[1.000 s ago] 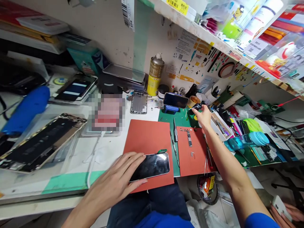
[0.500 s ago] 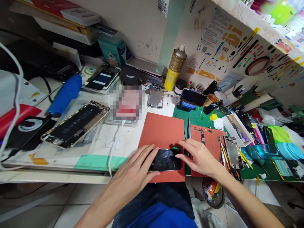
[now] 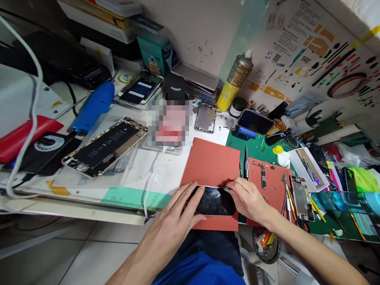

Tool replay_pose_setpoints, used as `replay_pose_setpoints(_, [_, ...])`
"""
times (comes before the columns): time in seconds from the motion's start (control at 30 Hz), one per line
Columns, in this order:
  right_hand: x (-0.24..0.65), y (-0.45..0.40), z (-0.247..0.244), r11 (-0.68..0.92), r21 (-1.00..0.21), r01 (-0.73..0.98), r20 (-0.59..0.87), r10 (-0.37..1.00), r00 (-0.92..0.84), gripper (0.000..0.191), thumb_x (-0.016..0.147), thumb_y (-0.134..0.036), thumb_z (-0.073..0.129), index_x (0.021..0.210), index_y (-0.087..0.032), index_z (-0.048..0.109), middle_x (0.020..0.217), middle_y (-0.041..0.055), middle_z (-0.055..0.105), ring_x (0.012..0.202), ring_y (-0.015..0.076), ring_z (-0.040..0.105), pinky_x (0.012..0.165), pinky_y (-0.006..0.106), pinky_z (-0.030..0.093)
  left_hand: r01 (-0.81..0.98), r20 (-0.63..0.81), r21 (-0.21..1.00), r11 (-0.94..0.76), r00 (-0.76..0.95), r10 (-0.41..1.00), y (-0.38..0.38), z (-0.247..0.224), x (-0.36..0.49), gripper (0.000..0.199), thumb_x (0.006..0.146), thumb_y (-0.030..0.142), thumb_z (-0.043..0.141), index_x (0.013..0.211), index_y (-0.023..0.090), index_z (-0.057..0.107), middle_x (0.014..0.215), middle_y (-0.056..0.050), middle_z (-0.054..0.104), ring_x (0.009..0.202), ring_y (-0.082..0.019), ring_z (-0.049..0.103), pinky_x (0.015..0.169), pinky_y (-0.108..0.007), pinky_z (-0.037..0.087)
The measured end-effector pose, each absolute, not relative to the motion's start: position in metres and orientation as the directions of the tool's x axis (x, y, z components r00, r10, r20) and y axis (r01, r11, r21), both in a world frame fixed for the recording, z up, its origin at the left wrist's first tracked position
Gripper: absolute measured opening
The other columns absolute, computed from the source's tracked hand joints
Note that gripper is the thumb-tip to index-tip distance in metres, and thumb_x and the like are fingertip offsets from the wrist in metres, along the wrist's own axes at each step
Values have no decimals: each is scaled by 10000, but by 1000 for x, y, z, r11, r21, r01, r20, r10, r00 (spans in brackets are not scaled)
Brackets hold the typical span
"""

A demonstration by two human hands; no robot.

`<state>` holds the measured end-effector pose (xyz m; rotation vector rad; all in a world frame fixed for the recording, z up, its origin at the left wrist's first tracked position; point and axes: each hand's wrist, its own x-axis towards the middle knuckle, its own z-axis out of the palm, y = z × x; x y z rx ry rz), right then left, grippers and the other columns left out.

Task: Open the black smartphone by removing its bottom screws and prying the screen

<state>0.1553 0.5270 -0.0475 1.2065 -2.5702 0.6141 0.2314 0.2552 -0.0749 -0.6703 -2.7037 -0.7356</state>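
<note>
A black smartphone (image 3: 215, 202) lies sideways, screen up, on an orange-red mat (image 3: 216, 162). My left hand (image 3: 175, 211) steadies its left end, fingers across the top side and thumb along the lower edge. At the phone's far right corner, my right hand (image 3: 247, 198) pinches a small green pick (image 3: 226, 188), mostly hidden by the fingers. The pick's visible tip meets the phone's upper edge; whether it sits inside the seam I cannot tell. Smudges show on the glass.
An opened phone (image 3: 107, 146) lies left, beside a blue-handled tool (image 3: 93, 107). Behind stand a spray can (image 3: 236, 81) and a phone on a blue stand (image 3: 255, 122). Small parts, tweezers and a phone housing (image 3: 302, 198) lie right, near a blue bottle (image 3: 341, 202).
My right fingers have closed together on the green pick at the phone's upper edge; before, they were spread over the corner. My left hand keeps its hold. The camera view has shifted left.
</note>
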Motion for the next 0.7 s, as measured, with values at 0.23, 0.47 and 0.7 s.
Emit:
replay_pose_setpoints(0.23, [149, 509, -54, 530, -279, -801, 411, -688, -598, 152, 1069, -63, 500, 1104, -176, 595, 830, 52, 638, 687, 187, 572, 610, 304, 491, 522, 361, 355, 775, -842, 402, 255, -71, 231, 606, 1120, 478, 491, 1644, 179, 430, 1564, -154, 611, 1450, -326, 589, 1132, -474, 580])
replay_pose_setpoints(0.47, [147, 493, -59, 520, -292, -803, 430, -678, -596, 200, 1074, -76, 471, 1098, -174, 643, 809, 49, 652, 677, 185, 581, 606, 311, 491, 523, 336, 406, 749, -848, 410, 252, -73, 228, 674, 1099, 482, 545, 1688, 219, 351, 1573, -153, 597, 1460, -334, 572, 1181, -505, 538])
replay_pose_setpoints(0.7, [139, 550, -27, 748, -400, -530, 452, -342, -824, 199, 1099, -392, 583, 1083, -252, 723, 969, 57, 772, 867, 215, 722, 816, 370, 594, 497, 266, 510, 702, -867, 420, 239, -73, 220, 671, 1100, 556, 517, 1683, 288, 318, 1566, -116, 607, 1437, -306, 603, 1143, -483, 573])
